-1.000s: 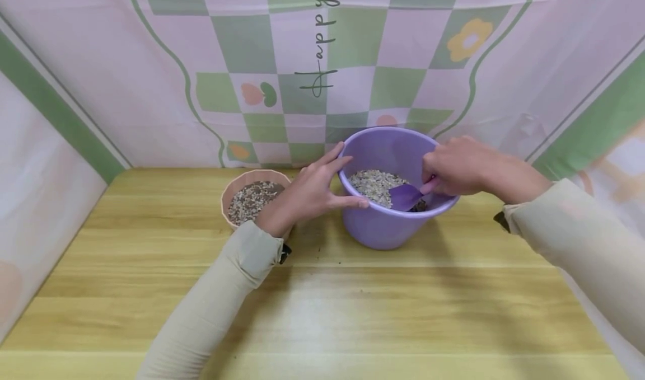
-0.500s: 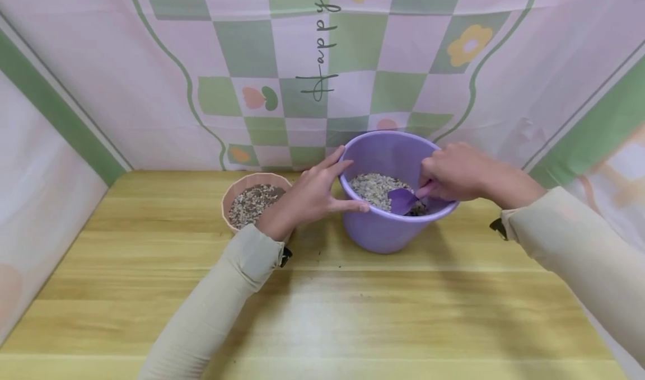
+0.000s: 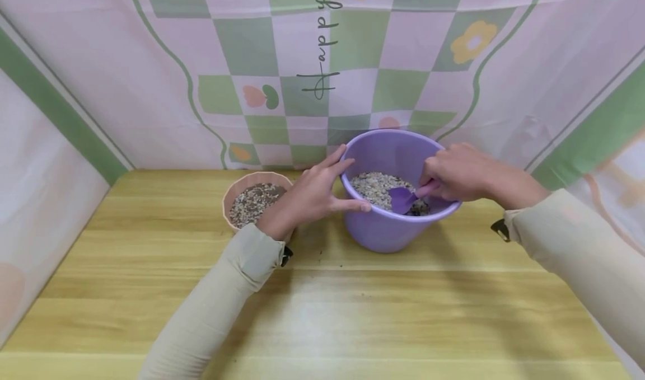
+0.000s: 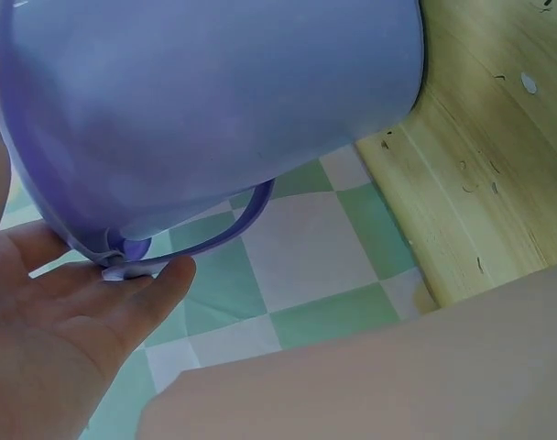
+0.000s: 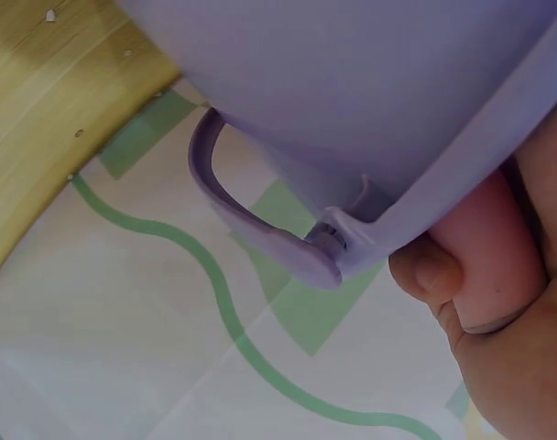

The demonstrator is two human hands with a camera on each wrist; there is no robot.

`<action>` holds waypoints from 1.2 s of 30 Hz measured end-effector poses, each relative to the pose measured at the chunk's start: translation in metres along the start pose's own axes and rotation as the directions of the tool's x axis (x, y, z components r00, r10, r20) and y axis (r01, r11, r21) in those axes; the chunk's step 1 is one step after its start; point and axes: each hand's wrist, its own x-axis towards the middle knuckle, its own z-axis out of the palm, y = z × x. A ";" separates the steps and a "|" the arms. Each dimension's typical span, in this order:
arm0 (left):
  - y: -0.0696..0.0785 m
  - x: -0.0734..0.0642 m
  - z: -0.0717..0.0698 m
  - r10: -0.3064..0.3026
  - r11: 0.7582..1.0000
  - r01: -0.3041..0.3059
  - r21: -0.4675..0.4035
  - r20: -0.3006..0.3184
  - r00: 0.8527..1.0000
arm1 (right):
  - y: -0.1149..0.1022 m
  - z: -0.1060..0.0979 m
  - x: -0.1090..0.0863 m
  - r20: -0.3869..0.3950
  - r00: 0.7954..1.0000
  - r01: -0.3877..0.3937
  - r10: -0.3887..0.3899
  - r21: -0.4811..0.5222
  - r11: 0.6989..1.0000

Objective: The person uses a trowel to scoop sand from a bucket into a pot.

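A purple bucket (image 3: 383, 237) stands towards the back of the table, a pale granular mix (image 3: 378, 187) with some dark bits inside it. My left hand (image 3: 312, 195) holds its left rim, thumb along the near side and the other fingers spread farther back by the handle mount (image 4: 132, 247). My right hand (image 3: 461, 170) reaches over the right rim and grips the pink handle (image 5: 494, 252) of a small trowel. The trowel's purple blade (image 3: 401, 200) lies against the mix. Left of the bucket sits a pink fluted pot (image 3: 227, 198) with granules over brown material, partly hidden by my left wrist.
The wooden table (image 3: 322, 313) carries a few scattered specks. A checked cloth backdrop (image 3: 353, 89) rises right behind the bucket, and cloth panels stand at both sides. The bucket's carry handle (image 4: 228, 234) hangs down at its back.
Inside the bucket the trowel's blade has shifted slightly, with my right hand a little lower than a second ago. My left hand keeps its place on the rim.
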 end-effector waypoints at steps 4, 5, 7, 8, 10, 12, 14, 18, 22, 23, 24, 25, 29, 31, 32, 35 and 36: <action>0.000 0.000 0.000 -0.001 1.000 0.001 0.007 0.000 1.000 | 0.000 -0.001 0.000 0.000 1.000 0.005 -0.005 -0.003 1.000; 0.000 0.000 0.000 0.000 1.000 0.000 0.008 -0.001 1.000 | 0.000 -0.001 0.001 -0.002 1.000 0.007 -0.007 -0.004 1.000; 0.000 0.000 0.000 -0.003 1.000 0.003 0.010 -0.002 1.000 | -0.001 -0.002 0.002 -0.006 1.000 0.014 -0.014 -0.005 1.000; 0.000 0.000 0.000 -0.005 1.000 0.005 0.011 -0.001 1.000 | -0.001 -0.002 0.003 -0.008 1.000 0.018 -0.018 -0.008 1.000; 0.001 0.000 0.000 -0.004 1.000 0.004 0.007 0.002 1.000 | -0.003 -0.003 0.005 -0.010 1.000 0.022 -0.022 -0.019 1.000; 0.001 0.000 0.000 -0.006 1.000 0.006 0.003 0.008 1.000 | -0.004 -0.004 0.006 -0.012 1.000 0.026 -0.026 -0.029 0.999; 0.002 0.000 0.000 -0.007 1.000 0.007 -0.001 0.012 1.000 | -0.005 -0.005 0.006 -0.015 0.999 0.029 -0.030 -0.037 0.999; 0.003 0.000 0.000 -0.015 1.000 0.015 0.003 0.013 1.000 | -0.007 -0.007 0.008 -0.016 0.999 0.031 -0.031 -0.036 0.999; 0.003 -0.002 -0.001 -0.020 1.000 0.019 0.015 0.011 1.000 | -0.008 -0.006 0.009 -0.018 0.999 0.035 -0.036 -0.029 0.999; 0.003 -0.002 -0.001 -0.020 1.000 0.020 0.017 0.011 1.000 | -0.008 -0.005 0.009 -0.019 0.999 0.035 -0.036 -0.026 0.999; 0.003 -0.002 -0.001 -0.020 1.000 0.020 0.019 0.010 1.000 | -0.007 -0.005 0.009 -0.021 0.999 0.036 -0.036 -0.023 0.999; 0.003 -0.002 -0.001 -0.021 1.000 0.021 0.021 0.009 1.000 | -0.007 -0.004 0.008 -0.024 0.999 0.037 -0.038 -0.020 0.999; 0.002 -0.002 -0.001 -0.015 1.000 0.015 0.017 0.006 1.000 | -0.004 -0.001 0.007 -0.038 0.998 0.041 -0.041 0.000 0.999; 0.002 -0.002 -0.001 -0.015 1.000 0.014 0.014 0.008 1.000 | -0.003 0.000 0.006 -0.043 0.998 0.040 -0.040 0.015 0.999; 0.002 -0.002 -0.001 -0.012 1.000 0.012 0.013 0.008 1.000 | -0.002 0.000 0.006 -0.044 0.998 0.040 -0.039 0.022 0.999; 0.002 -0.001 0.000 -0.012 1.000 0.012 0.013 0.006 1.000 | 0.000 0.001 0.005 -0.043 0.999 0.036 -0.034 0.050 0.998; 0.002 -0.001 0.000 -0.011 1.000 0.011 0.013 0.005 1.000 | 0.000 0.001 0.005 -0.040 0.999 0.031 -0.028 0.058 0.998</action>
